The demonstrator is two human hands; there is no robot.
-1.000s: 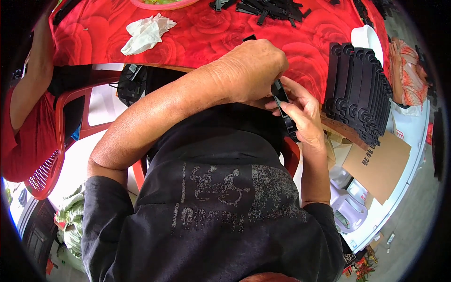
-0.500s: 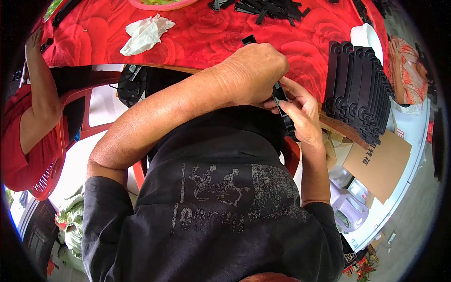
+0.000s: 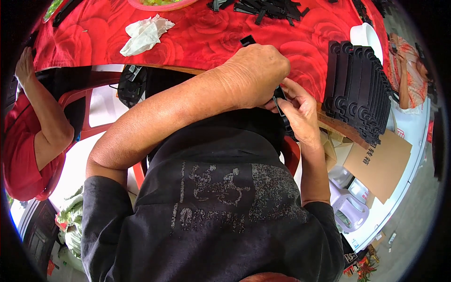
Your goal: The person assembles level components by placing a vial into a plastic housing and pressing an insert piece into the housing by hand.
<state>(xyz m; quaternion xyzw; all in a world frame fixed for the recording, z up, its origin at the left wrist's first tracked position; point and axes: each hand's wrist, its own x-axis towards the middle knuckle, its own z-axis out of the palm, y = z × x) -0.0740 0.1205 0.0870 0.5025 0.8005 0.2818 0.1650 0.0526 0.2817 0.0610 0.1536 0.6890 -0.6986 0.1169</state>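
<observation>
A long black plastic piece (image 3: pixel 247 41) lies slantwise under my hands at the near table edge; its far end sticks out beyond my left hand and most of its middle is hidden. Closed over the piece, my left hand (image 3: pixel 261 70) shows its back and covers its own fingertips. My right hand (image 3: pixel 301 114) grips the near part between thumb and fingers. To the right of my right hand, a row of matching black plastic pieces (image 3: pixel 357 87), with curved ends, stands packed together on the table corner.
Small black strips (image 3: pixel 270 10) lie heaped on the red tablecloth (image 3: pixel 202 28). Left of them are a crumpled white tissue (image 3: pixel 146 35) and a pink bowl (image 3: pixel 164 7). A white tub (image 3: pixel 366 37) stands behind the row. People sit at both sides; a cardboard box (image 3: pixel 379 162) is at lower right.
My hands stay nearly in place on the black piece, with only a slight shift. The forearm and hand of the person at the left have moved down and inward.
</observation>
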